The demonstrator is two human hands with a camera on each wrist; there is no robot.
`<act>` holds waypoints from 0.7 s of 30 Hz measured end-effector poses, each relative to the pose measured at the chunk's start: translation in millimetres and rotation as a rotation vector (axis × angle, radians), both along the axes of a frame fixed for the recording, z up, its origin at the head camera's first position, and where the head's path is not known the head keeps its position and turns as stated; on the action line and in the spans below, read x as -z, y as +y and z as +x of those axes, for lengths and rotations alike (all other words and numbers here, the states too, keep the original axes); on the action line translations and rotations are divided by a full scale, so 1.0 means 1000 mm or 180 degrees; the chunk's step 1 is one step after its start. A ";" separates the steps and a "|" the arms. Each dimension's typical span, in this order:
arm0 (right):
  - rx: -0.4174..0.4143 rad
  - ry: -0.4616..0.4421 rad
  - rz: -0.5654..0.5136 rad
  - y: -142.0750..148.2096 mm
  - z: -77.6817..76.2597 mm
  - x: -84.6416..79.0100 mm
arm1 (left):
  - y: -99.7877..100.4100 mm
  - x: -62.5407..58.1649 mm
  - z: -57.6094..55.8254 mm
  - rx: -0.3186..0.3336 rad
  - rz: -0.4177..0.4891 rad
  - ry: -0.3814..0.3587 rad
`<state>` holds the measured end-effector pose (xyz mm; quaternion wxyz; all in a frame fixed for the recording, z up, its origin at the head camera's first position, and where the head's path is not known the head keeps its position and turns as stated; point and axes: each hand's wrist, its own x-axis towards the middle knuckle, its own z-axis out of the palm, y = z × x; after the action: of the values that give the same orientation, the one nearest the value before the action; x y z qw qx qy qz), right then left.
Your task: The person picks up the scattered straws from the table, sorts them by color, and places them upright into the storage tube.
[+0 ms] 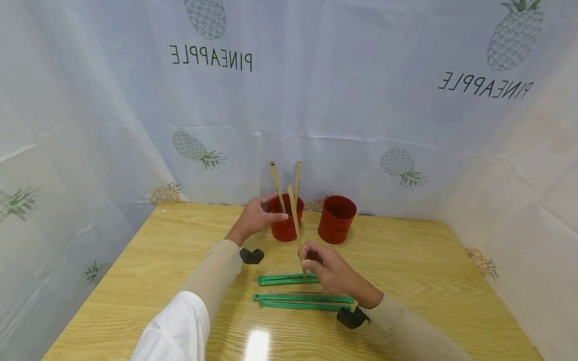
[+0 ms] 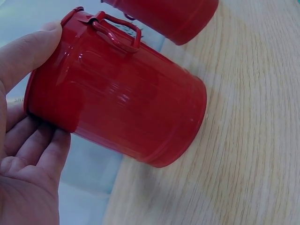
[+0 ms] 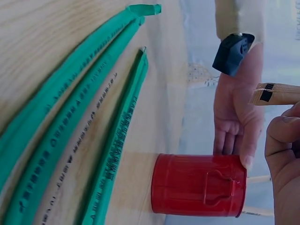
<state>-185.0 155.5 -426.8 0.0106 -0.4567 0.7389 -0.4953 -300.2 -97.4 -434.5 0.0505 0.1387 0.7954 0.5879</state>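
Observation:
My left hand (image 1: 258, 219) grips a small red metal bucket (image 2: 122, 93) by its upper rim, thumb on one side and fingers on the other. Two brown paper-wrapped chopstick packets (image 1: 276, 183) stand leaning inside it. In my right hand (image 1: 331, 271) a third brown chopstick packet (image 1: 295, 218) is pinched near its lower end, tilted up in front of the bucket. Its dark-marked end (image 3: 267, 94) shows in the right wrist view. Below my right hand lie green-wrapped chopstick packets (image 1: 311, 299) and one brown packet (image 3: 75, 150) among them.
A second red bucket (image 1: 337, 220) stands to the right of the held one, near the table's back edge. The wooden table (image 1: 406, 281) is bordered by a white curtain (image 1: 289, 115) printed with pineapples. Black wrist devices (image 1: 251, 256) sit on both wrists.

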 end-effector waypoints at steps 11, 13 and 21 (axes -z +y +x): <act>0.0478 0.0078 0.0053 -0.006 -0.021 -0.009 | 0.001 -0.003 0.003 -0.0001 0.0004 -0.0014; 0.0574 0.0058 0.0107 -0.007 -0.026 -0.012 | 0.001 -0.002 0.002 -0.0005 -0.0004 -0.0003; 0.0773 0.0075 0.0169 -0.013 -0.046 -0.023 | 0.001 -0.001 0.000 0.0024 0.0051 0.0022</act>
<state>-230.9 142.3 -404.1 -0.0460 -0.3691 0.8017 -0.4678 -300.0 -96.0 -433.4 0.0489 0.1441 0.7903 0.5936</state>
